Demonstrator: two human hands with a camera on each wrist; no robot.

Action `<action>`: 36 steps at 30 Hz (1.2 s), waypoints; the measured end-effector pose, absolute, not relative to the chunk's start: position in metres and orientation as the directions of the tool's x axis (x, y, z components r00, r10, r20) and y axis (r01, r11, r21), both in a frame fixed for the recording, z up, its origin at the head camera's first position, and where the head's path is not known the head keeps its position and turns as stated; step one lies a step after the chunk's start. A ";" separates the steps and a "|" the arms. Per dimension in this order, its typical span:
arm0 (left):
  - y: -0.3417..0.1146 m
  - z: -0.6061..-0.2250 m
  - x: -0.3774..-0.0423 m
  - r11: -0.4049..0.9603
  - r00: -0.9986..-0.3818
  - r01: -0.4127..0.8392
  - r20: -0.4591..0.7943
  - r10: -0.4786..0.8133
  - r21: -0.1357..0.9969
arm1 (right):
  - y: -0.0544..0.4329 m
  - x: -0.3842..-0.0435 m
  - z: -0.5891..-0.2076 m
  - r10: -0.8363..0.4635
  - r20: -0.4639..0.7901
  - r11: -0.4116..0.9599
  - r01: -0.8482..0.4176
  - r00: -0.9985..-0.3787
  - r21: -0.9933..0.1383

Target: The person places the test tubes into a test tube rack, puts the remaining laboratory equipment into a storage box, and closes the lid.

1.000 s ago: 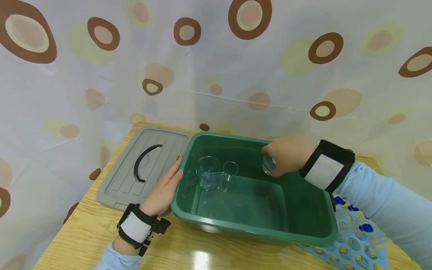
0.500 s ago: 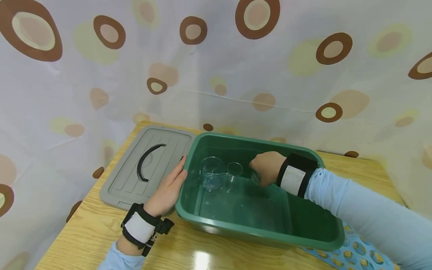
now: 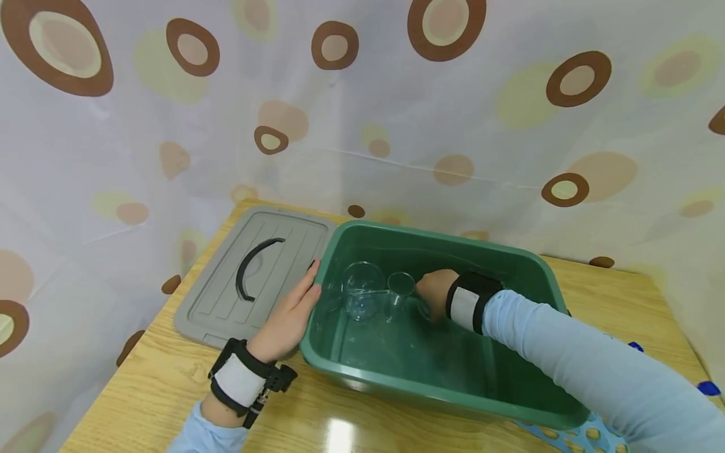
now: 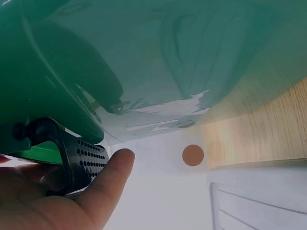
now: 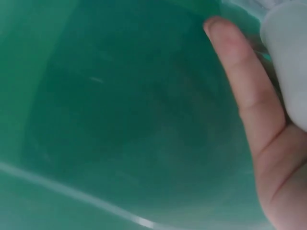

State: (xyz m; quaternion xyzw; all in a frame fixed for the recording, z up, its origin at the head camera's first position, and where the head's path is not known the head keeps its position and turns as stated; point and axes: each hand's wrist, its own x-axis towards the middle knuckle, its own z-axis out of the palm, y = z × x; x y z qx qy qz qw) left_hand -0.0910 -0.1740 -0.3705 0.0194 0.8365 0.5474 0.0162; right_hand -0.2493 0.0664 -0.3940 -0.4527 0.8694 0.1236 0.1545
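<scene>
My right hand [image 3: 435, 292] is down inside the green bin [image 3: 453, 397], gripping a small clear glass cup [image 3: 422, 308] that is mostly hidden by the fingers. In the right wrist view one straight finger [image 5: 249, 91] lies along a pale, rounded surface [image 5: 290, 57]. Just left of this hand stands a clear vessel with a round rim [image 3: 399, 286]. Farther left is a wider round clear vessel [image 3: 362, 286]. My left hand [image 3: 286, 321] rests with fairly straight fingers against the bin's left side, beside a black perforated handle [image 4: 79, 160].
The grey lid [image 3: 249, 283] with a black handle lies left of the bin on the wooden table [image 3: 153, 377]. Light blue holed sheeting [image 3: 589, 434] and small blue pieces [image 3: 708, 388] are at the right. A patterned curtain [image 3: 368, 126] hangs behind.
My right hand has lowered from the bin's back right into it and moved left with the glass cup, closer to the other vessels. The left hand stays at the bin's side.
</scene>
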 end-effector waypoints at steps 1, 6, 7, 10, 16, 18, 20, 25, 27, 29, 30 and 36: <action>-0.174 -0.370 -0.091 0.401 -0.999 0.015 -0.005 0.050 0.916 | 0.066 -0.250 -0.396 -0.751 -0.377 0.560 -0.825 -0.542 0.073; -0.173 -0.369 -0.091 0.400 -0.999 0.020 -0.002 0.055 0.916 | 0.065 -0.248 -0.404 -0.747 -0.370 0.576 -0.815 -0.553 0.055; -0.173 -0.369 -0.091 0.399 -0.998 0.021 -0.002 0.056 0.917 | 0.066 -0.247 -0.404 -0.744 -0.369 0.580 -0.813 -0.557 0.057; -0.173 -0.368 -0.090 0.391 -0.998 0.023 -0.001 0.062 0.920 | 0.066 -0.247 -0.407 -0.746 -0.363 0.580 -0.813 -0.558 0.059; -0.173 -0.368 -0.090 0.384 -0.998 0.013 -0.014 0.067 0.923 | 0.066 -0.245 -0.414 -0.749 -0.363 0.586 -0.810 -0.554 0.026; -0.173 -0.367 -0.090 0.385 -0.998 0.015 -0.012 0.066 0.923 | 0.066 -0.245 -0.414 -0.750 -0.361 0.586 -0.810 -0.555 0.028; -0.172 -0.367 -0.090 0.380 -0.998 0.016 -0.009 0.065 0.925 | 0.066 -0.244 -0.414 -0.748 -0.357 0.586 -0.809 -0.559 0.040; -0.170 -0.366 -0.090 0.368 -0.998 0.026 0.002 0.067 0.930 | 0.068 -0.244 -0.417 -0.750 -0.327 0.585 -0.808 -0.575 0.078; -0.168 -0.366 -0.091 0.368 -0.998 0.026 0.001 0.069 0.930 | 0.070 -0.245 -0.418 -0.752 -0.315 0.586 -0.806 -0.579 0.082; -0.168 -0.366 -0.091 0.372 -0.997 0.027 0.000 0.071 0.928 | 0.072 -0.245 -0.417 -0.751 -0.308 0.590 -0.803 -0.583 0.082; -0.167 -0.366 -0.091 0.373 -0.997 0.025 -0.003 0.073 0.928 | 0.073 -0.245 -0.416 -0.753 -0.306 0.589 -0.804 -0.583 0.082; -0.169 -0.363 -0.090 0.378 -0.995 -0.032 -0.065 0.076 0.925 | 0.082 -0.243 -0.380 -0.734 -0.329 0.601 -0.794 -0.594 0.093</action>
